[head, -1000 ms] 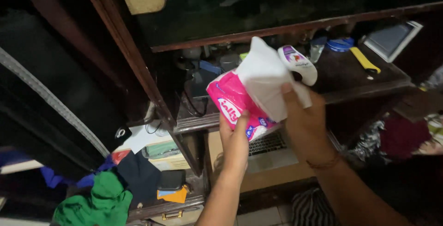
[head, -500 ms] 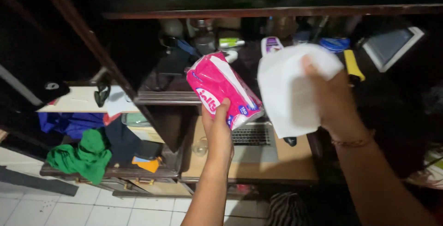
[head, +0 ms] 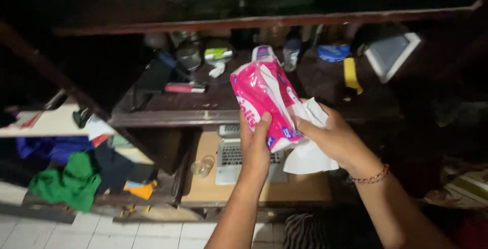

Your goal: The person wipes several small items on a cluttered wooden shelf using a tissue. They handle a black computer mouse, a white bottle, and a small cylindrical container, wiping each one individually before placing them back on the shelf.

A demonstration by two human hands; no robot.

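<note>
My left hand (head: 255, 150) grips a pink and white plastic tissue pack (head: 263, 96) from below, holding it upright in front of a dark wooden shelf (head: 178, 117). My right hand (head: 333, 139) is pressed against the pack's right side and clutches a white tissue (head: 311, 150) that hangs down below the fingers. A beaded bracelet (head: 370, 178) circles my right wrist. Both hands are together at the centre of the view.
The shelf carries small bottles (head: 291, 53), a lipstick-like tube (head: 184, 88), a blue round lid (head: 333, 52), a yellow strip (head: 351, 73) and a framed mirror (head: 392, 55). Below are a laptop (head: 231, 157), a glass (head: 202, 166), and green (head: 68, 183) and dark clothes on a lower left shelf. White floor tiles lie beneath.
The right hand, which held the tissue spread out beside the pack, has come in against the pack with the tissue crumpled and hanging lower. The view has shifted slightly downward.
</note>
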